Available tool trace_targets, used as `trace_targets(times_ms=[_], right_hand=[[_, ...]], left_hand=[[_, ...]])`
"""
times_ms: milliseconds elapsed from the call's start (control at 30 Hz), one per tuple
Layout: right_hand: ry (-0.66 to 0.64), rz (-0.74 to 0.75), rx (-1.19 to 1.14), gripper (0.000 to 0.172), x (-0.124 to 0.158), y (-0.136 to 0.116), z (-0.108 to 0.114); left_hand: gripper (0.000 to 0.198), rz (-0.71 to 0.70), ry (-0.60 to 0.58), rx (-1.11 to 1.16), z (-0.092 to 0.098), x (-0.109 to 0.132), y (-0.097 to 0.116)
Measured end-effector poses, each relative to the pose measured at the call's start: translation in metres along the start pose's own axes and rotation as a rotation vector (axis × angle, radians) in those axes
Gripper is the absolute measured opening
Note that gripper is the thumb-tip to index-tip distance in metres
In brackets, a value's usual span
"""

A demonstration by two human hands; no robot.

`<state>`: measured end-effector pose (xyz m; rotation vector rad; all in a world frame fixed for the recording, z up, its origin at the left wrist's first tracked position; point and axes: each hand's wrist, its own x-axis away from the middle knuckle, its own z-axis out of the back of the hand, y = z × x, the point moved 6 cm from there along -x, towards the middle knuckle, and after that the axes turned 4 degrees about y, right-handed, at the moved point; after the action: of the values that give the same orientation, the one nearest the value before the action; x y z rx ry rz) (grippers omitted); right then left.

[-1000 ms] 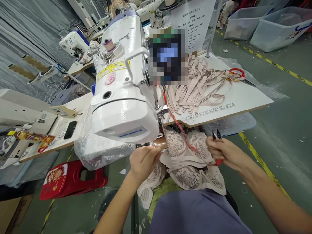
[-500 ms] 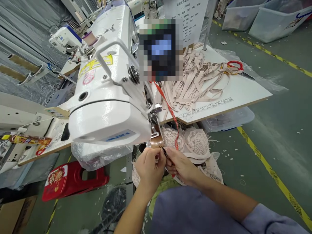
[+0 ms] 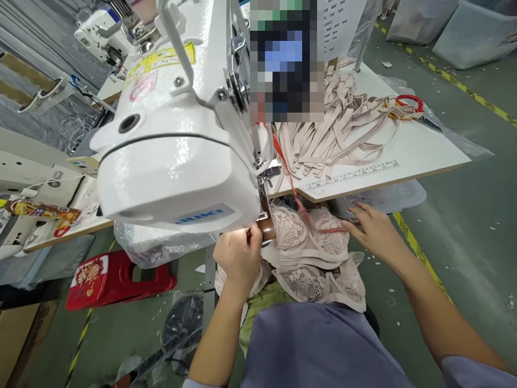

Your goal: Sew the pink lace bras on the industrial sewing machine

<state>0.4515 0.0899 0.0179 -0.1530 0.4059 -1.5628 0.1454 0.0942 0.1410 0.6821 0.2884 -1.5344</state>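
My left hand (image 3: 238, 253) is closed beside the brown metal part (image 3: 266, 229) under the head of the white sewing machine (image 3: 181, 183); what it pinches is too small to make out. Out to the right, my right hand (image 3: 371, 229) has its fingers apart near the end of a red cord (image 3: 297, 199). That cord hangs from beside the machine and bends right toward the fingers, blurred. Below both hands, beige lace bras (image 3: 311, 280) lie piled on my lap.
Beige straps (image 3: 335, 124) and red-handled scissors (image 3: 410, 102) lie on the white table (image 3: 424, 151) with a printed ruler (image 3: 355, 175). A clear bin (image 3: 388, 199) sits underneath. A red stool (image 3: 121, 277) stands at the left.
My right hand has left my left hand, moved right and spread its fingers. The red cord has swung toward it. The view has shifted closer to the machine.
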Motion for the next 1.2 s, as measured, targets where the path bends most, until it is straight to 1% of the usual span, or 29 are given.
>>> trace_targets(times_ms=[100,200,267,433,600,667,867,1000,1100,1200], right_hand=[[-0.085,-0.043,-0.018,0.056,0.011,0.021,-0.016],[-0.134,-0.065,-0.041,0.057,0.016,0.022,-0.024],[-0.147,-0.075,-0.047,0.057,0.016,0.018,-0.024],[-0.169,-0.085,-0.096,0.057,0.012,0.005,-0.020],[-0.235,-0.105,-0.122,0.058,0.010,-0.006,-0.015],[-0.255,-0.105,-0.135,0.059,0.010,-0.011,-0.014],[-0.280,-0.062,-0.203,0.056,0.009,-0.027,-0.014],[-0.301,-0.034,-0.230,0.053,0.007,-0.040,-0.011],[-0.324,-0.023,-0.241,0.054,0.007,-0.046,-0.009],[-0.315,-0.013,-0.246,0.054,0.008,-0.046,-0.009]], left_hand=[[0.038,-0.030,0.046,-0.056,0.004,0.000,0.003],[0.040,-0.048,0.023,-0.093,0.006,-0.002,0.005],[0.039,-0.063,0.009,-0.097,0.006,-0.003,0.005],[0.036,-0.089,0.045,-0.067,0.007,-0.003,0.003],[0.042,-0.049,-0.023,-0.066,0.007,-0.004,0.002],[0.042,-0.044,-0.028,-0.067,0.008,-0.006,0.003],[0.038,-0.067,0.023,-0.074,0.012,-0.007,0.006],[0.041,-0.052,0.008,-0.068,0.010,-0.005,0.003],[0.042,-0.038,-0.025,-0.079,0.008,-0.004,0.002],[0.040,-0.052,0.000,-0.080,0.010,-0.004,0.002]])
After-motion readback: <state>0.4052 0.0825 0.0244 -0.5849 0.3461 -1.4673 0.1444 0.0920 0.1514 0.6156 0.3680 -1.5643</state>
